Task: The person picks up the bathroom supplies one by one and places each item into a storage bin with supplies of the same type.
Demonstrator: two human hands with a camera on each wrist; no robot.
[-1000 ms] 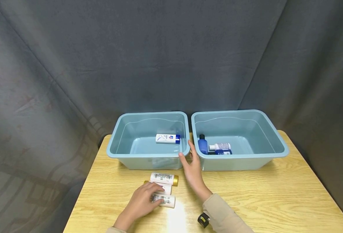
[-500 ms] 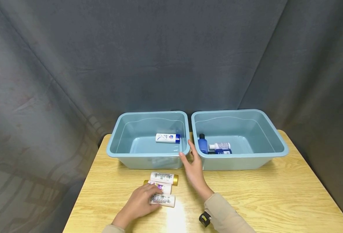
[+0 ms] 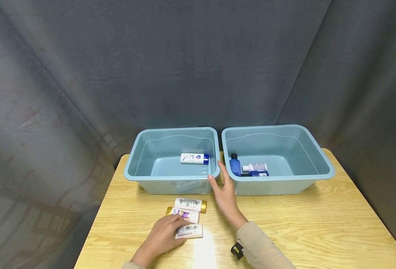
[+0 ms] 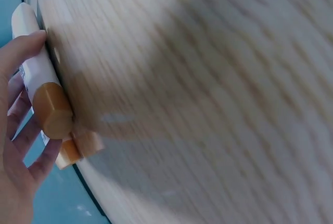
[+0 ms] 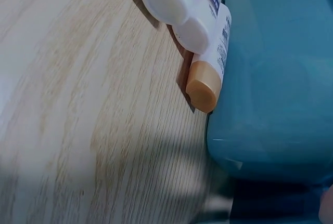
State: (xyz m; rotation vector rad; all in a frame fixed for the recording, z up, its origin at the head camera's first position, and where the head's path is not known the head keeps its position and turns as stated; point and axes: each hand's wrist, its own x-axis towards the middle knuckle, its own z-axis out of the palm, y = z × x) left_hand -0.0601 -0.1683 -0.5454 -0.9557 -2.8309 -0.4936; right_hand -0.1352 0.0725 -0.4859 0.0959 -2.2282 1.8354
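White plastic bottle with gold cap (image 3: pixel 192 231) lies at lower centre of the head view, on pale wood-grain table (image 3: pixel 318 231). Likely light, smooth, fairly stiff, slightly slippery; mid-body looks the best hold. Left hand (image 3: pixel 165 234) grips it: thumb on near side, fingers curled over far side. Right hand (image 3: pixel 227 198), fingers extended, seemingly touches light-blue plastic bin (image 3: pixel 171 179), frame centre.

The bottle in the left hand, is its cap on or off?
On: in the left wrist view, a gold cap covers one end of the bottle.
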